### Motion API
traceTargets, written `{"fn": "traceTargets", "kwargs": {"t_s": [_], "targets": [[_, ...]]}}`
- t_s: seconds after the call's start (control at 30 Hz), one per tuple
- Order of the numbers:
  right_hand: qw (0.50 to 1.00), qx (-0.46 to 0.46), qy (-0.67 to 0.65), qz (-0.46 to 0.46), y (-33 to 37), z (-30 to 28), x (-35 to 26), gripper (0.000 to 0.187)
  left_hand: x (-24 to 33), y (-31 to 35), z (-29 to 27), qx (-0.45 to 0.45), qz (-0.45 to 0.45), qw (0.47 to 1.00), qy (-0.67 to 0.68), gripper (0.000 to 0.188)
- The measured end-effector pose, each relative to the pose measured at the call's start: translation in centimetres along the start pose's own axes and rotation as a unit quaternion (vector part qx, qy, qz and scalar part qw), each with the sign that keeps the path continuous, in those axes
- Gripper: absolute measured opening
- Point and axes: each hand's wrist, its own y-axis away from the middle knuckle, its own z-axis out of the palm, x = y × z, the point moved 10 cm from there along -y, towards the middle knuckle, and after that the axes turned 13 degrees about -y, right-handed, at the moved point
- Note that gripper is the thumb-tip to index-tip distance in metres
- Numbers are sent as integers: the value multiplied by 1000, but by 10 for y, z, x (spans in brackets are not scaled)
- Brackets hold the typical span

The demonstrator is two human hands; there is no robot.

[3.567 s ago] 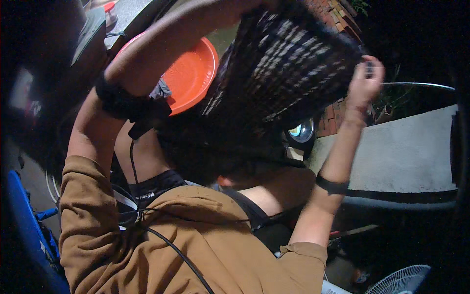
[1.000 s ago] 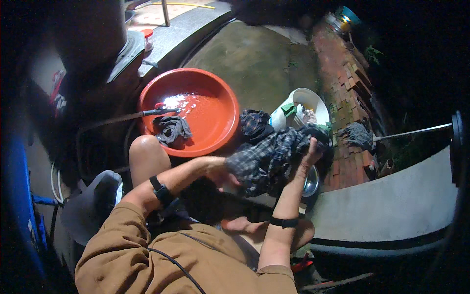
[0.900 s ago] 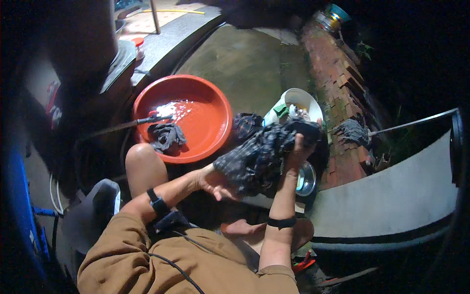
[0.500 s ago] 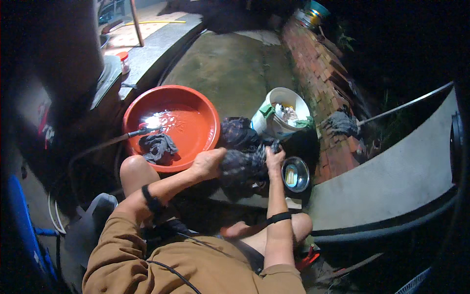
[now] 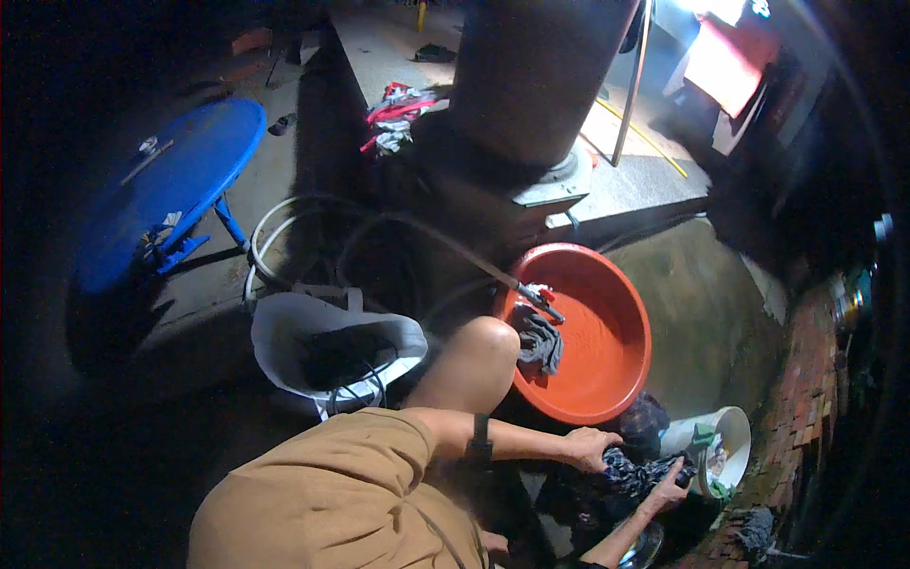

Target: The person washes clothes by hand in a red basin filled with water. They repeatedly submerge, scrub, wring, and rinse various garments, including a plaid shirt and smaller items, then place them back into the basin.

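A dark, patterned wet garment (image 5: 637, 472) is stretched and bunched between my hands, low in front of me. My left hand (image 5: 590, 449) is closed on its left end, just below the rim of the red basin (image 5: 645, 356). My right hand (image 5: 669, 491) grips the other end, beside the white bucket (image 5: 680, 434). More dark cloth (image 5: 645, 417) lies between basin and bucket. Inside the basin, a grey cloth (image 5: 540, 343) rests at the left wall in shallow water, near a hose nozzle (image 5: 542, 302). What kind of garment I hold cannot be made out.
A metal bowl (image 5: 648, 550) sits partly hidden behind my right forearm. A white bag (image 5: 284, 332) stands to my left, with a hose (image 5: 445, 242) behind it. Farther off are a blue round table (image 5: 180, 180), a thick pillar (image 5: 531, 85) and a brick edge (image 5: 791, 417).
The view has swung to the left, so the basin and my hands sit farther right. My left hand, a raised fist apparently apart from the garment before, is now on it. My right hand keeps hold.
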Motion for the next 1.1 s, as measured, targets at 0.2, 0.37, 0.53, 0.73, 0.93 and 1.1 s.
{"fn": "traceTargets", "kwargs": {"t_s": [0.2, 0.37, 0.53, 0.73, 0.93, 1.1], "targets": [[975, -102, -3, 198, -2, 34, 13, 98, 43, 11, -72, 90, 254, 954, 133, 75], [998, -46, 19, -30, -19, 20, -52, 63, 9, 23, -21, -244, 187, 820, 482, 90], [917, -91, -68, -382, 23, 7, -194, 29, -44, 3, 85, -288, -56, 821, 490, 29], [775, -157, -138, -596, 119, -41, -299, 21, -57, 55, 155, -422, -261, 732, 468, 48], [775, -207, -198, -563, 141, -84, -306, 39, 2, 59, 89, -515, -127, 486, 694, 54], [798, -217, -316, -464, 132, -108, -283, 40, -27, 12, 48, -282, -163, 531, 783, 87]]}}
